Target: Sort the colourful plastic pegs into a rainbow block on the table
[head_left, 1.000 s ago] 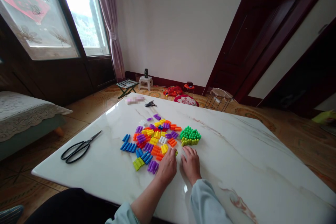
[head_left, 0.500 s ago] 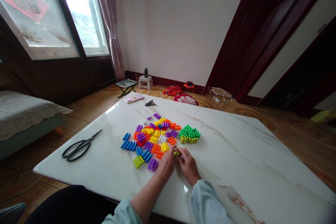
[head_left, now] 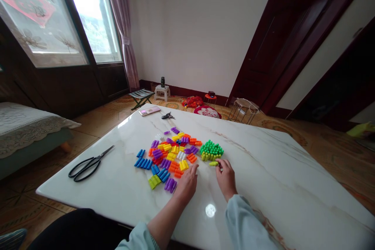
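My right hand pinches a small yellow-green plastic tube piece at its right end, just in front of the stacked tubes. That stack has green tubes at the back and a yellow-green row along its front. My left hand rests by the loose pile, its fingers loosely bent and nothing visible in them. Nearest to it are orange pieces, a yellow piece and a purple piece. A flat yellow-green piece and blue pieces lie at the pile's left.
Black-handled scissors lie on the left of the white marble-look table. A phone and small dark clippers are at the far edge. Beyond stand a folding stool and a white stool.
My hands have moved apart. The right hand has gone right and forward with the yellow-green tube piece, to the stack's front; the left has let go and stays near the pile.
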Demonstrator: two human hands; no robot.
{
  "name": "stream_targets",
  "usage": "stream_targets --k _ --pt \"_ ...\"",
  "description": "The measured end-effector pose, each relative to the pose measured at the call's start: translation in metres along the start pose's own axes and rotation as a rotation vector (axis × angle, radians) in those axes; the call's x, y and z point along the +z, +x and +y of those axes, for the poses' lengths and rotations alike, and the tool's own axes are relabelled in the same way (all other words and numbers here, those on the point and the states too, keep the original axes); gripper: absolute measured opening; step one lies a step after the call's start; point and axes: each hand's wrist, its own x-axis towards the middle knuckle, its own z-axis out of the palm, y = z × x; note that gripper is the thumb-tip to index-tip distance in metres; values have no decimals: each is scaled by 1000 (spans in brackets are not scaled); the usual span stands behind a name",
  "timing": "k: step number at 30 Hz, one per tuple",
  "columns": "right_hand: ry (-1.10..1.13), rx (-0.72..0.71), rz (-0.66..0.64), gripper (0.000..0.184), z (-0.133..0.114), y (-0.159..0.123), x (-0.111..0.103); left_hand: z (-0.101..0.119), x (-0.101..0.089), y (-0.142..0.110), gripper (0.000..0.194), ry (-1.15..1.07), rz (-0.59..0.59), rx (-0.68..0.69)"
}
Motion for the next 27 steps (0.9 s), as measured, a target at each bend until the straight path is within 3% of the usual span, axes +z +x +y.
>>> stream_targets --k 4,8,16,21,27 --pt "-336 21 -186 26 4 23 -8 -1 0 0 41 -4 -6 -7" --pt "-460 68 -276 25 -1 31 -3 -1 0 0 42 -1 -5 1" --pt "-250 83 -83 16 6 0 10 2 -2 0 43 10 -23 -23" --pt "-268 -17 -130 23 4 -19 14 1 0 0 43 6 -5 -27" --pt "-290 -84 -183 37 -2 -12 16 -1 1 0 43 1 10 2"
